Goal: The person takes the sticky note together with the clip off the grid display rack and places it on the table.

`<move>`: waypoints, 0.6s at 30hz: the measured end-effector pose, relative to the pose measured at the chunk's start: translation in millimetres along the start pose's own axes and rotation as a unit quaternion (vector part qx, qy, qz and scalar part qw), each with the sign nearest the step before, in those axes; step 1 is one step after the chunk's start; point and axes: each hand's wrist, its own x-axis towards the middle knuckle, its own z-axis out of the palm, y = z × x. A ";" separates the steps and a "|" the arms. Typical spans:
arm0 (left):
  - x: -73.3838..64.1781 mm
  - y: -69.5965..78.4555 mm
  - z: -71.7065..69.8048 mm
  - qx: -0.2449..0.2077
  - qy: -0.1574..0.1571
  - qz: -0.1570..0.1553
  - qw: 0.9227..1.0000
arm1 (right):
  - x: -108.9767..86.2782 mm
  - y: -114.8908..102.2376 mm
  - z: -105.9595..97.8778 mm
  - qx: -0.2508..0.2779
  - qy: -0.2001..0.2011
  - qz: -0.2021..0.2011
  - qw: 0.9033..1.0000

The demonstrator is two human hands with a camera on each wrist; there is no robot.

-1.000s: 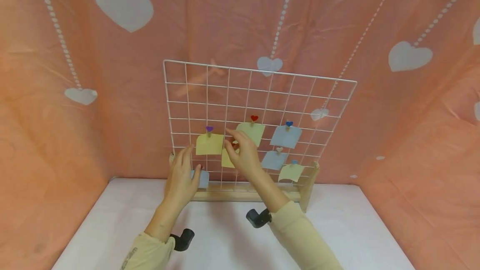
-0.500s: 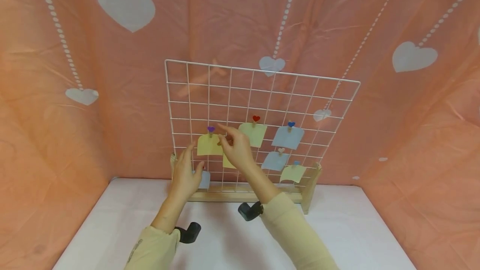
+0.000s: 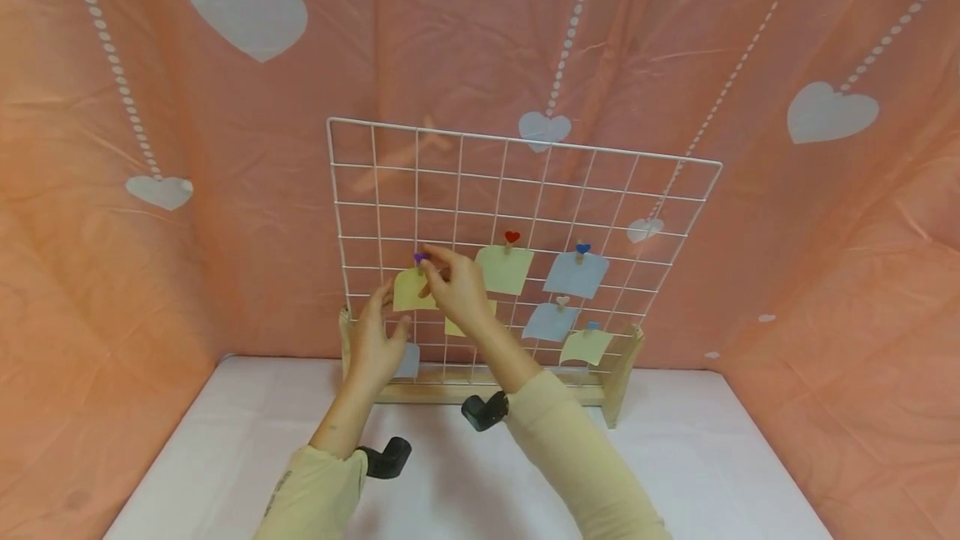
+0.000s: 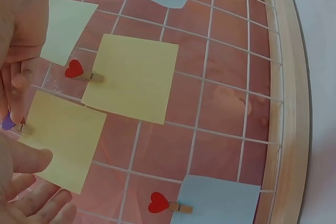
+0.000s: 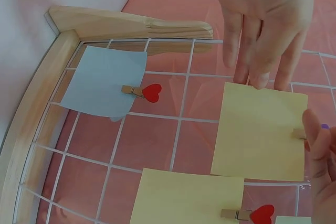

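A yellow note hangs on the white wire grid by a small wooden clothespin with a purple heart. My right hand pinches this clothespin between thumb and forefinger; the fingers hide part of it. At the note's left side is my left hand, its fingers extended and the thumb apart. In the right wrist view the left fingertips meet the edge of the yellow note. Below, a second yellow note hangs from a red-heart clothespin.
To the right hang green notes and blue notes on heart clothespins. A blue note is clipped low at the left. The grid stands in a wooden base on a white table, before a pink curtain.
My right hand has moved left, from over the lower yellow note to the purple-heart clothespin. My left hand has shifted slightly right, toward the upper yellow note's edge.
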 end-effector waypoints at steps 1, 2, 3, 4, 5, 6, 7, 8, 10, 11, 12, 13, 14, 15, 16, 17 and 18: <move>0.4 0.5 0.2 -0.007 0.001 -0.008 1.000 | 0.6 0.2 0.4 0.002 0.002 0.001 1.000; 0.7 0.9 0.6 -0.011 0.004 -0.013 1.000 | 1.1 0.5 0.8 0.004 0.004 0.002 1.000; 0.9 1.4 1.0 -0.013 0.008 -0.016 1.000 | 1.7 1.0 1.1 0.006 0.006 0.003 1.000; 1.0 1.8 1.6 -0.016 0.009 -0.021 1.000 | 2.0 1.6 1.5 0.008 0.007 0.004 1.000; 1.2 2.2 2.1 -0.018 0.012 -0.024 0.999 | 2.2 1.8 1.8 0.010 0.009 0.004 1.000; 1.3 2.3 2.8 -0.020 0.016 -0.026 0.999 | 2.3 2.0 2.2 0.012 0.011 0.004 1.000; 1.6 2.5 3.5 -0.024 0.020 -0.029 0.999 | 2.3 2.2 2.6 0.015 0.013 0.005 1.000; 2.1 2.8 4.2 -0.024 0.026 -0.030 0.999 | 2.3 2.3 3.0 0.016 0.016 0.004 1.000; 3.2 3.4 5.5 -0.033 0.035 -0.037 0.998 | 2.2 2.1 3.6 0.018 0.021 0.002 1.000; 3.8 3.8 6.0 -0.039 0.038 -0.043 0.998 | 2.1 2.0 3.7 0.017 0.025 0.000 1.000; 4.2 4.3 6.4 -0.045 0.041 -0.050 0.997 | 1.9 2.0 3.8 0.019 0.029 0.001 0.999; 4.7 4.8 6.8 -0.050 0.043 -0.056 0.996 | 1.8 2.3 3.9 0.018 0.034 0.002 0.999; 5.1 5.2 7.2 -0.051 0.045 -0.061 0.996 | 1.6 2.5 3.9 0.015 0.040 0.002 0.999; 5.3 5.3 7.6 -0.053 0.048 -0.066 0.995 | 1.5 2.8 4.0 0.013 0.046 0.002 0.999; 5.3 5.6 8.0 -0.054 0.052 -0.068 0.995 | 1.3 3.1 4.0 0.009 0.051 0.003 0.999; 5.3 5.9 8.3 -0.054 0.056 -0.068 0.995 | 1.2 3.5 4.0 0.008 0.058 0.004 0.998; 5.2 5.9 8.5 -0.051 0.059 -0.068 0.995 | 1.2 3.6 4.1 0.007 0.064 0.005 0.998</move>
